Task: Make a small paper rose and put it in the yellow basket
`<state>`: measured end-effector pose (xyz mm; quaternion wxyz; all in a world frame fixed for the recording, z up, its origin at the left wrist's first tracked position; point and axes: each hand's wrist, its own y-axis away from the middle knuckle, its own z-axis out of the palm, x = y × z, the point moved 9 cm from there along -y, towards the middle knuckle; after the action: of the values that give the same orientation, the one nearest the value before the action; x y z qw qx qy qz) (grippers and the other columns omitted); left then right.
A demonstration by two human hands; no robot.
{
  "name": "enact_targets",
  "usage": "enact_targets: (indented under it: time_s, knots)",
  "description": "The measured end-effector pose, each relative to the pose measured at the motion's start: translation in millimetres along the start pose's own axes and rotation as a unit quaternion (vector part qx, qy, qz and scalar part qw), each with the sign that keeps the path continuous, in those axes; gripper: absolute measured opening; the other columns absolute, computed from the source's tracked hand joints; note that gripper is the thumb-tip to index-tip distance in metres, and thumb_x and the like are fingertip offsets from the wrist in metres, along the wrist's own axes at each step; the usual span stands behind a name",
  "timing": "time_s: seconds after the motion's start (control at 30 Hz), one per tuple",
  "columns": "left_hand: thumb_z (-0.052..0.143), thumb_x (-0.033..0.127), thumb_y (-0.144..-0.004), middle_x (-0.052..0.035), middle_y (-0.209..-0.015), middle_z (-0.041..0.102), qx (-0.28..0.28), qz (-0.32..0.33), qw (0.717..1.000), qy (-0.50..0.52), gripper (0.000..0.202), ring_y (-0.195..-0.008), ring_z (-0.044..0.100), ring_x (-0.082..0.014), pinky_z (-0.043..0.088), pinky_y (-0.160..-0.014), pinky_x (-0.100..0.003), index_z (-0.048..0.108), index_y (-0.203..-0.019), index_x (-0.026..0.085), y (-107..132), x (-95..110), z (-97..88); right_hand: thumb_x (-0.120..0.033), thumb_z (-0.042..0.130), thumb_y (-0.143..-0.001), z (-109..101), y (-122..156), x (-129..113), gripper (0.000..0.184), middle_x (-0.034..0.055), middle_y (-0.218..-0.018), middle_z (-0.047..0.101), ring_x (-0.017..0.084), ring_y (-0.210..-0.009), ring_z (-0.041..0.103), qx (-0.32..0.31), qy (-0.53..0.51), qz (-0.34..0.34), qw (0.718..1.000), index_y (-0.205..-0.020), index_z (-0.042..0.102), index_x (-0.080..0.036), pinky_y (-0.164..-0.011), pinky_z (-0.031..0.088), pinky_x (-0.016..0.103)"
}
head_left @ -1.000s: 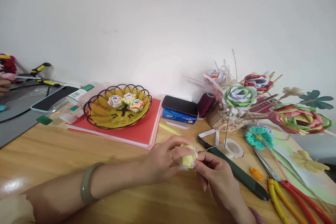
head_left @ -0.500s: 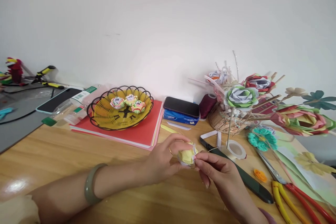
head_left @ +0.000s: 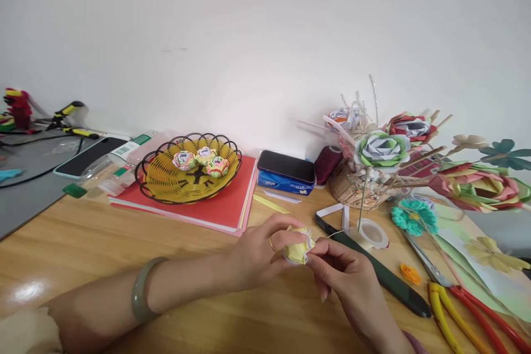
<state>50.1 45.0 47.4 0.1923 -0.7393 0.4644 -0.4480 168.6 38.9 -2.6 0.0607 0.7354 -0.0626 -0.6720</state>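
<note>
Above the near part of the brown wooden table (head_left: 95, 246), our left hand (head_left: 258, 251) grips a round pale-yellow paper flower (head_left: 296, 252), apparently steadying it while our right hand (head_left: 350, 271) pinches its white-edged right side.

head-worn view | above desk (head_left: 91, 249) | faces forward and down, toward basket (head_left: 178, 188) and wall (head_left: 249, 38) behind it | left hand (head_left: 259, 251) and right hand (head_left: 350, 274) close, nearer than basket
</note>
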Motion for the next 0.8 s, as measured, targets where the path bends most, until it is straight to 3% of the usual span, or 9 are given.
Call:
enact_targets:
  time_s: [0.23,0.47,0.67,0.8]
  knots:
    - [0.049,0.016,-0.081,-0.0068,-0.109,0.050,-0.010,0.008,1.000,0.002,0.035,-0.093,0.059,-0.0146,0.051,-0.076,-0.027,0.038,-0.113,0.026,2.6,-0.1,2.4,-0.041,0.079,-0.052,2.1,2.9,-6.8,0.029,-0.0066,-0.041,0.045,0.007,-0.035,0.041,0.015,-0.018,-0.002,1.000,-0.057,0.062,-0.017,-0.036,0.038,0.018]
    - [0.052,0.018,-0.080,-0.0070,-0.110,0.050,-0.003,-0.007,1.000,0.010,0.037,-0.098,0.058,-0.0162,0.051,-0.078,-0.029,0.038,-0.113,0.026,3.6,-4.0,1.7,-0.046,0.070,-0.064,2.8,5.1,-15.8,0.029,-0.0052,-0.050,0.046,0.005,-0.036,0.041,-0.001,0.022,-0.047,0.999,-0.063,0.064,-0.017,-0.037,0.038,0.018]
    - [0.048,0.018,-0.082,-0.0067,-0.112,0.050,-0.035,-0.024,0.999,0.003,0.034,-0.098,0.058,-0.0161,0.050,-0.080,-0.032,0.038,-0.113,0.027,4.7,-6.1,8.1,-0.045,0.077,-0.054,4.3,4.1,-11.8,0.033,-0.0055,-0.049,0.046,0.007,-0.037,0.041,-0.004,0.008,-0.015,1.000,-0.059,0.060,-0.017,-0.034,0.038,0.019]
    - [0.055,0.020,-0.078,-0.0107,-0.124,0.043,-0.065,-0.056,0.996,0.027,0.058,-0.116,0.046,-0.0208,0.046,-0.089,-0.037,0.026,-0.128,0.027,4.4,-11.8,13.9,-0.049,0.072,-0.059,0.2,2.6,-13.3,0.034,-0.0061,-0.044,0.044,0.008,-0.035,0.042,0.007,0.045,-0.023,0.999,-0.060,0.059,-0.017,-0.034,0.038,0.020]
